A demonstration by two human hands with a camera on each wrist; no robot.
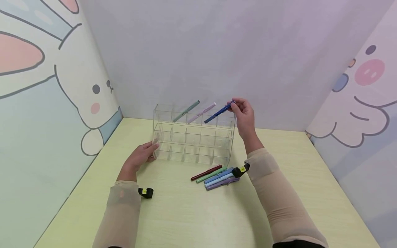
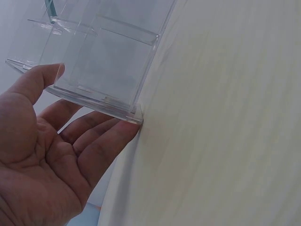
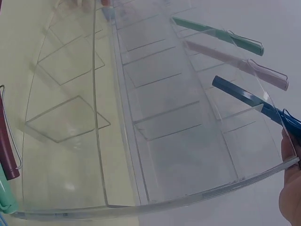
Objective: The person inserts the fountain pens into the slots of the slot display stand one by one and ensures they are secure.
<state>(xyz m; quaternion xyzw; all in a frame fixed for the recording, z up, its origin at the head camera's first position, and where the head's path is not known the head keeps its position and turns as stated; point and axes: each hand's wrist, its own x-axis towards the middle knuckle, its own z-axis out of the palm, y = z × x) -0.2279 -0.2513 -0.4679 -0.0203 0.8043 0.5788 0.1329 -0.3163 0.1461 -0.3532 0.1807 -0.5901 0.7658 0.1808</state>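
Observation:
A clear acrylic pen rack with three tiers of compartments stands upright on the table. At its left side panel, my left hand grips the lower edge, thumb on the front and fingers behind. My right hand pinches the upper end of a dark blue pen at the top tier, right of the middle. That pen slants, its lower end over or in a compartment; I cannot tell whether it rests there. Left of it, a lilac pen and a grey-green pen lean in the same tier.
In front of the rack's right half lie several pens side by side: a dark red pen, a green pen, blue ones and a purple pen. A grey wall rises behind; cartoon-printed panels flank the table.

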